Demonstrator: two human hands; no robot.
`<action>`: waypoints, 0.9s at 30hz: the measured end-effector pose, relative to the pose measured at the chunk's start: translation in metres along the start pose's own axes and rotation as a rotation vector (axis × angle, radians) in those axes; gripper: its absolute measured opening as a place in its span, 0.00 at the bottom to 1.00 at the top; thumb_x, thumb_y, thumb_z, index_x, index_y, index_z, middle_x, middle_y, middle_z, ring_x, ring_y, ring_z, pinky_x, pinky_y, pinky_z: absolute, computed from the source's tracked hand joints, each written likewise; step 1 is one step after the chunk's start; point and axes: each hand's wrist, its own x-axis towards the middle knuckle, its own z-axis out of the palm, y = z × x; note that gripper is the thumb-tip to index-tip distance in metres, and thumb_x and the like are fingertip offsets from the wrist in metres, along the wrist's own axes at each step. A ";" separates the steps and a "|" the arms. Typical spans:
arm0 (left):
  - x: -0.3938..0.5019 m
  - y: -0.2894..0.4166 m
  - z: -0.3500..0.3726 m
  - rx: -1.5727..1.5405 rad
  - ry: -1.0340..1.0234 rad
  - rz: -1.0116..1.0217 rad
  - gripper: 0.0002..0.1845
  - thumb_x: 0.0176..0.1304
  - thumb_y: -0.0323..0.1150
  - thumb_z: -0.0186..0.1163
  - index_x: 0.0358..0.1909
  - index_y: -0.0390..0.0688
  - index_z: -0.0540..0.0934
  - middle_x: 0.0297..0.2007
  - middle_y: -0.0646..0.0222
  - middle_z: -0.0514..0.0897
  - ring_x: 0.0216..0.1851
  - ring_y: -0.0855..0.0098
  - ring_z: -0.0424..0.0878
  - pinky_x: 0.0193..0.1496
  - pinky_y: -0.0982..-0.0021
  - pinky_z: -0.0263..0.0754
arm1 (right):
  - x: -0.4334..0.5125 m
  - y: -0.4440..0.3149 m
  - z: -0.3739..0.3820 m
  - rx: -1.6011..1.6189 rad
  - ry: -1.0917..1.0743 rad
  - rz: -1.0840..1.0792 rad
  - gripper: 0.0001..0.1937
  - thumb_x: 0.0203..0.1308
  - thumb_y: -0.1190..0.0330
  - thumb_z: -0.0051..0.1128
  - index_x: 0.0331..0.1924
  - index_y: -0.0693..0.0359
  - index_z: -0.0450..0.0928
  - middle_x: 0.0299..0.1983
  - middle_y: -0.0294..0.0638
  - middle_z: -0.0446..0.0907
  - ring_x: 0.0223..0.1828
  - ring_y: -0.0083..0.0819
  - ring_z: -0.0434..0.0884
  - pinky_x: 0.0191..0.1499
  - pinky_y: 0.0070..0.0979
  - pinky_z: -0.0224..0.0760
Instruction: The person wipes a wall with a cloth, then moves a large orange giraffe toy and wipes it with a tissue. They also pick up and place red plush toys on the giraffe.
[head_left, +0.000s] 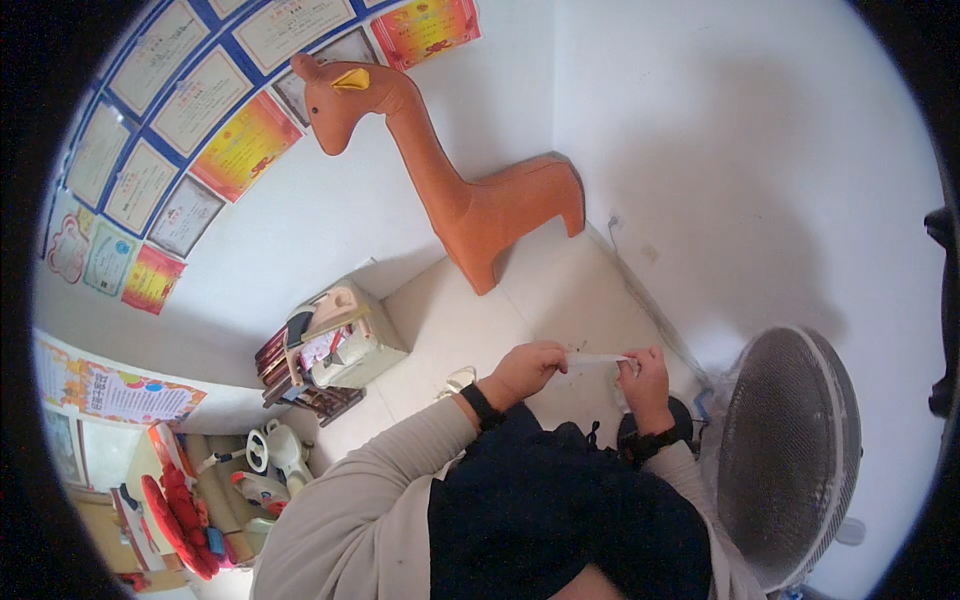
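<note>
A thin white strip, perhaps paper or tape, is stretched between my two hands above the tiled floor. My left hand pinches its left end between thumb and fingers. At the other end, my right hand grips the strip with its fingertips. Each wrist wears a dark band. A large orange giraffe figure with yellow ears stands beyond my hands, against the wall.
On the right stands a fan with a mesh cover. A storage box and dark wooden stools are at the left wall. Farther left are a white ride-on toy and a red plush thing. Certificates cover the wall.
</note>
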 end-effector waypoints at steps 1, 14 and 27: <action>0.006 -0.013 -0.009 -0.012 -0.010 -0.034 0.03 0.58 0.24 0.62 0.33 0.44 0.81 0.35 0.61 0.86 0.40 0.54 0.85 0.43 0.60 0.80 | 0.015 -0.004 0.008 0.015 -0.018 0.051 0.09 0.60 0.68 0.68 0.42 0.61 0.85 0.38 0.49 0.79 0.38 0.46 0.81 0.42 0.38 0.76; 0.087 -0.077 -0.200 0.046 0.320 -0.161 0.03 0.57 0.25 0.63 0.29 0.43 0.78 0.29 0.62 0.83 0.30 0.60 0.81 0.34 0.64 0.76 | 0.212 -0.164 0.076 0.351 -0.136 0.039 0.08 0.72 0.71 0.55 0.48 0.65 0.80 0.31 0.45 0.84 0.27 0.29 0.83 0.32 0.27 0.76; 0.155 -0.089 -0.304 0.032 0.808 -0.093 0.09 0.59 0.16 0.63 0.29 0.37 0.72 0.41 0.57 0.88 0.36 0.65 0.87 0.38 0.68 0.82 | 0.396 -0.310 0.173 0.957 -0.069 -0.387 0.10 0.76 0.76 0.48 0.55 0.68 0.65 0.41 0.43 0.81 0.40 0.26 0.83 0.45 0.24 0.78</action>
